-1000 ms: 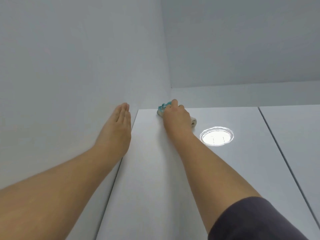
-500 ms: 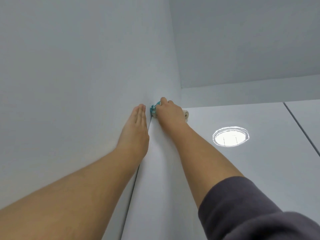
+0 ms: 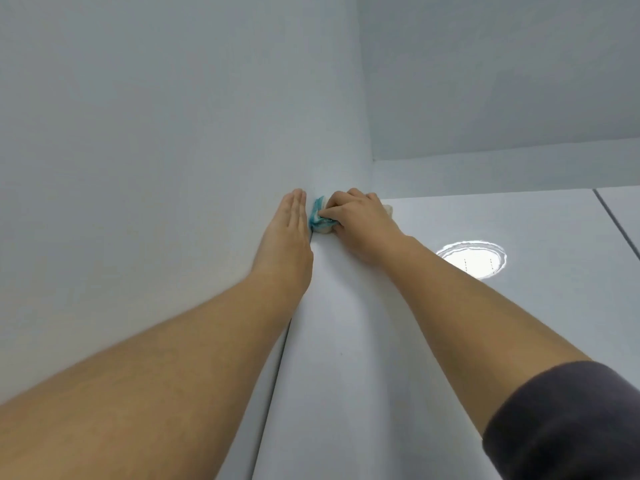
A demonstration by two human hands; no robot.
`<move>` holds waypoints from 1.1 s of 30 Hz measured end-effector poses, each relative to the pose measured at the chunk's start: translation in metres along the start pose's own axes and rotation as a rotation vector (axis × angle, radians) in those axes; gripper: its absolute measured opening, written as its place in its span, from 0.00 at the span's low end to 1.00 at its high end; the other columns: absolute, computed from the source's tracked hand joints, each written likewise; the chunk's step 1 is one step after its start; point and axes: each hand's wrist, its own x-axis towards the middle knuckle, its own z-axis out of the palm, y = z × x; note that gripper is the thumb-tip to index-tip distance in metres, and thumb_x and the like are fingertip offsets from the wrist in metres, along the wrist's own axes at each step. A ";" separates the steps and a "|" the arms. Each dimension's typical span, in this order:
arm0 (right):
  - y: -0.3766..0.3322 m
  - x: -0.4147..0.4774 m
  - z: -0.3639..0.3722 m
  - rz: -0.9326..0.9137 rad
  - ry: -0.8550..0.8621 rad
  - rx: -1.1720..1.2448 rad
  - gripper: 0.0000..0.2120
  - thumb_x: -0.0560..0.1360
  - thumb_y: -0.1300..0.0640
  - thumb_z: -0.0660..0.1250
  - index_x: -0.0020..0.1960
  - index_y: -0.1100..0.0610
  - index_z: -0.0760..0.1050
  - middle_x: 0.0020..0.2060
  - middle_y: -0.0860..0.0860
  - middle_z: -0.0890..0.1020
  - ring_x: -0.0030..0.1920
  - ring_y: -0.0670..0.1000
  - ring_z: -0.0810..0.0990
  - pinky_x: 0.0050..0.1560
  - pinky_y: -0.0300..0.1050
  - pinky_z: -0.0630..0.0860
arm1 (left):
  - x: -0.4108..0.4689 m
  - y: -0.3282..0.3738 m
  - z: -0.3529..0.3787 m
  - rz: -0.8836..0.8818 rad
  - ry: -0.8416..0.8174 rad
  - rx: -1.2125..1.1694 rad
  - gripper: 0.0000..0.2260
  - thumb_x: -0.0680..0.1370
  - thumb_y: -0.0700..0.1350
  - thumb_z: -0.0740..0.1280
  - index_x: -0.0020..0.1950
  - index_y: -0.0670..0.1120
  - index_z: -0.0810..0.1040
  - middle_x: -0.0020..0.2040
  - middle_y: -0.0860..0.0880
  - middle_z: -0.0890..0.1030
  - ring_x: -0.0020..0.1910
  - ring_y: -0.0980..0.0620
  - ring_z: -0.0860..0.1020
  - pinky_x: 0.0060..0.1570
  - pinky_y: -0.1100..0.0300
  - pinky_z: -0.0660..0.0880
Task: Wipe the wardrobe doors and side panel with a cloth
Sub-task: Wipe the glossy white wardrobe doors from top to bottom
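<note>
A glossy white wardrobe door (image 3: 346, 341) runs up the middle of the view, seen from below. My right hand (image 3: 356, 220) is shut on a teal and white cloth (image 3: 318, 216), pressing it against the door's top left corner. My left hand (image 3: 289, 237) lies flat, fingers together, on the white wall (image 3: 156, 150) just left of the door's edge, almost touching the cloth. Most of the cloth is hidden under my right hand; a pale bit (image 3: 388, 209) sticks out on the far side.
A second wardrobe door (image 3: 620, 216) begins beyond a dark seam at the right. A round ceiling light is mirrored in the door (image 3: 471, 259). Above the doors runs a white strip (image 3: 502, 171), then the ceiling (image 3: 502, 64).
My right hand slid the cloth left along the door's top edge to its corner. My left hand now sits right beside it; the view shifted left too.
</note>
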 end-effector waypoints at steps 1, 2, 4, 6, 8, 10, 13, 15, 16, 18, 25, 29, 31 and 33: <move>0.000 -0.005 -0.001 -0.027 -0.011 0.018 0.20 0.79 0.63 0.58 0.67 0.48 0.74 0.59 0.47 0.76 0.59 0.52 0.70 0.53 0.45 0.61 | 0.000 -0.001 -0.001 0.002 -0.004 -0.007 0.27 0.83 0.46 0.41 0.73 0.28 0.40 0.75 0.29 0.43 0.76 0.33 0.42 0.74 0.42 0.40; -0.002 -0.009 -0.002 -0.057 -0.020 0.036 0.20 0.79 0.62 0.58 0.67 0.48 0.75 0.59 0.47 0.76 0.58 0.52 0.71 0.53 0.45 0.62 | 0.000 -0.001 -0.001 -0.001 -0.009 -0.013 0.27 0.83 0.46 0.42 0.73 0.28 0.40 0.75 0.29 0.43 0.76 0.33 0.42 0.73 0.42 0.39; -0.004 -0.019 -0.006 -0.110 -0.046 0.065 0.18 0.79 0.61 0.59 0.66 0.48 0.75 0.59 0.47 0.77 0.58 0.53 0.71 0.55 0.47 0.65 | 0.000 -0.001 -0.001 -0.004 -0.016 -0.018 0.27 0.83 0.46 0.42 0.74 0.29 0.40 0.75 0.29 0.43 0.76 0.32 0.42 0.73 0.42 0.39; -0.006 -0.031 -0.010 -0.156 -0.067 0.085 0.18 0.79 0.61 0.59 0.65 0.49 0.77 0.58 0.48 0.78 0.57 0.54 0.72 0.54 0.48 0.66 | 0.000 -0.001 -0.002 0.002 -0.021 -0.018 0.27 0.83 0.47 0.42 0.74 0.29 0.41 0.75 0.29 0.43 0.76 0.32 0.42 0.74 0.42 0.39; -0.010 -0.041 -0.011 -0.197 -0.053 0.079 0.17 0.78 0.61 0.61 0.63 0.50 0.78 0.56 0.50 0.78 0.55 0.55 0.73 0.50 0.47 0.65 | -0.002 -0.001 -0.002 0.002 -0.027 -0.016 0.28 0.83 0.48 0.42 0.74 0.29 0.41 0.75 0.29 0.43 0.76 0.33 0.42 0.74 0.42 0.40; -0.012 -0.047 -0.010 -0.196 -0.006 0.039 0.16 0.76 0.62 0.62 0.60 0.51 0.80 0.52 0.52 0.78 0.53 0.56 0.73 0.45 0.47 0.62 | -0.002 -0.001 -0.002 -0.002 -0.031 -0.030 0.28 0.83 0.48 0.42 0.74 0.29 0.41 0.75 0.30 0.43 0.76 0.33 0.42 0.74 0.42 0.40; -0.014 -0.046 -0.006 -0.080 0.044 -0.057 0.13 0.73 0.62 0.64 0.55 0.54 0.81 0.49 0.54 0.75 0.50 0.57 0.73 0.41 0.47 0.62 | -0.002 0.000 -0.002 0.001 -0.028 -0.021 0.28 0.83 0.48 0.42 0.74 0.29 0.40 0.75 0.29 0.43 0.76 0.33 0.42 0.74 0.42 0.39; -0.015 -0.043 -0.004 0.046 0.084 -0.130 0.10 0.72 0.61 0.67 0.52 0.55 0.81 0.47 0.55 0.74 0.49 0.58 0.73 0.39 0.47 0.62 | -0.002 0.002 0.000 -0.002 -0.023 -0.008 0.27 0.83 0.48 0.42 0.74 0.29 0.41 0.75 0.29 0.43 0.76 0.33 0.42 0.74 0.42 0.40; -0.015 -0.042 -0.005 0.112 0.102 -0.155 0.09 0.72 0.61 0.68 0.51 0.55 0.81 0.46 0.55 0.74 0.48 0.58 0.74 0.37 0.47 0.61 | -0.002 0.003 0.001 -0.009 -0.018 0.001 0.28 0.83 0.47 0.42 0.74 0.28 0.41 0.75 0.29 0.43 0.76 0.33 0.42 0.74 0.42 0.40; -0.011 -0.042 -0.007 0.220 0.102 -0.175 0.09 0.74 0.62 0.66 0.53 0.55 0.79 0.49 0.55 0.72 0.49 0.57 0.73 0.37 0.48 0.61 | 0.000 0.004 0.003 -0.020 -0.016 0.000 0.27 0.83 0.47 0.42 0.74 0.28 0.41 0.75 0.29 0.42 0.76 0.33 0.42 0.73 0.42 0.40; 0.027 -0.060 -0.033 0.479 0.034 -0.217 0.10 0.77 0.62 0.60 0.56 0.56 0.74 0.46 0.52 0.62 0.44 0.54 0.65 0.36 0.45 0.63 | -0.002 0.005 0.004 -0.001 -0.010 0.037 0.27 0.83 0.46 0.43 0.74 0.28 0.43 0.74 0.27 0.43 0.75 0.31 0.43 0.74 0.40 0.41; 0.046 -0.076 -0.043 0.547 0.049 -0.294 0.09 0.76 0.63 0.60 0.55 0.57 0.73 0.48 0.53 0.66 0.43 0.53 0.63 0.30 0.42 0.54 | -0.003 0.005 0.003 0.001 -0.011 0.061 0.28 0.83 0.46 0.43 0.73 0.27 0.42 0.74 0.26 0.42 0.75 0.29 0.43 0.74 0.39 0.41; 0.053 -0.081 -0.048 0.574 0.040 -0.301 0.10 0.76 0.63 0.60 0.56 0.57 0.72 0.51 0.55 0.68 0.42 0.54 0.64 0.31 0.43 0.58 | -0.004 0.004 0.003 -0.003 -0.014 0.057 0.28 0.83 0.46 0.42 0.73 0.26 0.41 0.74 0.26 0.42 0.75 0.30 0.42 0.74 0.39 0.40; 0.060 -0.087 -0.053 0.606 0.048 -0.301 0.11 0.76 0.63 0.60 0.58 0.58 0.71 0.52 0.55 0.69 0.42 0.55 0.64 0.35 0.45 0.62 | -0.004 0.003 0.001 0.004 -0.018 0.061 0.28 0.83 0.46 0.41 0.73 0.26 0.40 0.74 0.26 0.42 0.75 0.30 0.42 0.73 0.40 0.40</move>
